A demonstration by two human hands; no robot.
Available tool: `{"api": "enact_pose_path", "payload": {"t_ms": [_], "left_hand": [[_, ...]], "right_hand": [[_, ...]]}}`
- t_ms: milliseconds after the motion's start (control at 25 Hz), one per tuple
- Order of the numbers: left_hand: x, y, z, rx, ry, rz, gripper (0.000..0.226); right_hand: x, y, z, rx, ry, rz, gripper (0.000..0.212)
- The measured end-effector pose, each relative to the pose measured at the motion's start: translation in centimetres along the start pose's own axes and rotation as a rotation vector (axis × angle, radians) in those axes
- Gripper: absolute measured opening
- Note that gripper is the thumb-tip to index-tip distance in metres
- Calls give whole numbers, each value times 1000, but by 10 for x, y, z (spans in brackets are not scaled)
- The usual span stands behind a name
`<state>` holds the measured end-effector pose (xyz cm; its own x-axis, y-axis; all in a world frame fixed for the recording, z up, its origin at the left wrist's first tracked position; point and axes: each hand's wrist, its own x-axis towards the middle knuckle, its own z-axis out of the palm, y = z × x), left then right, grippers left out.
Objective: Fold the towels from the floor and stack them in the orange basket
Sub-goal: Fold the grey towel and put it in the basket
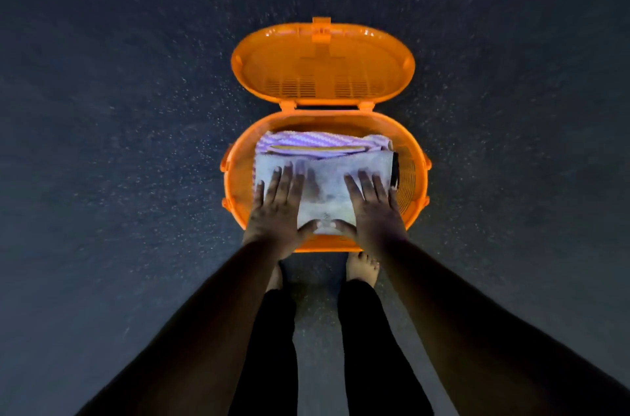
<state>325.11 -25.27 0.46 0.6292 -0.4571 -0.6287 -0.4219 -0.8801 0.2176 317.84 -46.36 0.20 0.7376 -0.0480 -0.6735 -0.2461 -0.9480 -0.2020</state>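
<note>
Pressing: your left hand [278,207] and right hand [370,206], fingers spread flat, on white towel [327,183]
Risk: uneven push skews stack in orange basket [235,183]

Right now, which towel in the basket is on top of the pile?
The plain white towel is on top, with both hands pressing flat on it. The purple-and-white striped towel lies beneath it, showing only along the far edge inside the orange basket.

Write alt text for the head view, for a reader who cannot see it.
Both hands, left hand and right hand, press flat on a folded white towel atop a purple striped towel inside an open orange basket. Its lid is swung back over the dark speckled floor.
</note>
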Motion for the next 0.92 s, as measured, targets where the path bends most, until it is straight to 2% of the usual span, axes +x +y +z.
{"api": "enact_pose_path", "payload": {"t_ms": [160,280,480,720,920], "left_hand": [[-108,29,-103,-153,-46,-106,105],[-197,53,-183,-154,-74,-176,101],[-349,86,-276,-330,81,-358,105],[-488,106,-284,-570,328,-620,108],[-607,96,-245,-718,529,-835,108]], "right_hand": [[-101,-37,-101,84,-74,27,98],[-184,-68,-167,124,-86,5,99],[-295,-112,-263,81,-85,-194,102],[-364,-184,-310,-166,-68,-507,104],[-422,-286,-291,-369,-61,-790,103]]}}
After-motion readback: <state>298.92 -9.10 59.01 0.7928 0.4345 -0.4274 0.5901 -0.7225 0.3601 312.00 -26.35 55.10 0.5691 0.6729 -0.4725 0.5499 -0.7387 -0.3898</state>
